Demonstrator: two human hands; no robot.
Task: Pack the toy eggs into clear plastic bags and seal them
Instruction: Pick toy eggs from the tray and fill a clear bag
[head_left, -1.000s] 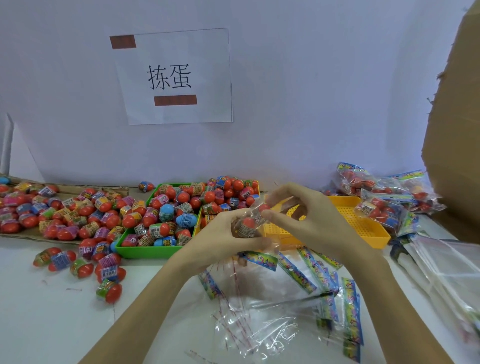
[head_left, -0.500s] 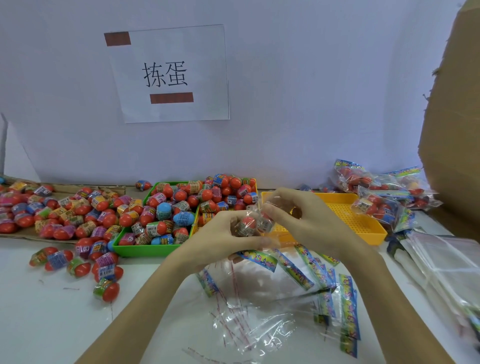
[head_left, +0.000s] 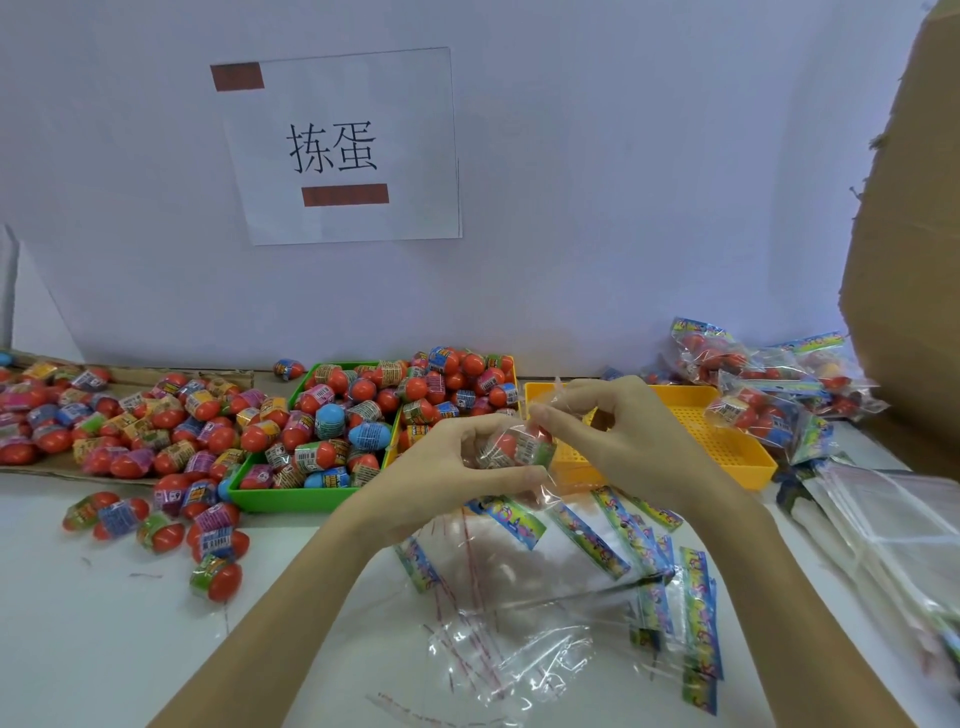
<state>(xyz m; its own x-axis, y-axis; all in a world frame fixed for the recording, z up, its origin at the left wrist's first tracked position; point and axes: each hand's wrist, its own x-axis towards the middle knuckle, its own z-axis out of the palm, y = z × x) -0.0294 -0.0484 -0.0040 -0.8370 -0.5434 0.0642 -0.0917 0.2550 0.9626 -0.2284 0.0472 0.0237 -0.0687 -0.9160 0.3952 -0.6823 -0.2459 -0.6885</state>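
A small clear plastic bag (head_left: 511, 449) with red toy eggs inside hangs in the air over the table's middle, in front of the trays. My left hand (head_left: 441, 467) grips its lower part from the left, thumb underneath. My right hand (head_left: 618, 431) pinches the bag's top edge from the right, thumb against forefinger. Loose toy eggs fill the green tray (head_left: 291, 499) behind my left hand.
A heap of loose eggs (head_left: 119, 415) lies on cardboard at the left, a few more on the white table (head_left: 78, 623). An orange tray (head_left: 727, 447) stands behind my right hand. Filled bags (head_left: 769, 389) pile at back right. Empty bags with colourful headers (head_left: 613, 551) lie below my hands.
My right hand's fingertips have shifted slightly along the bag's top while my left hand keeps holding the eggs. The view has shifted slightly.
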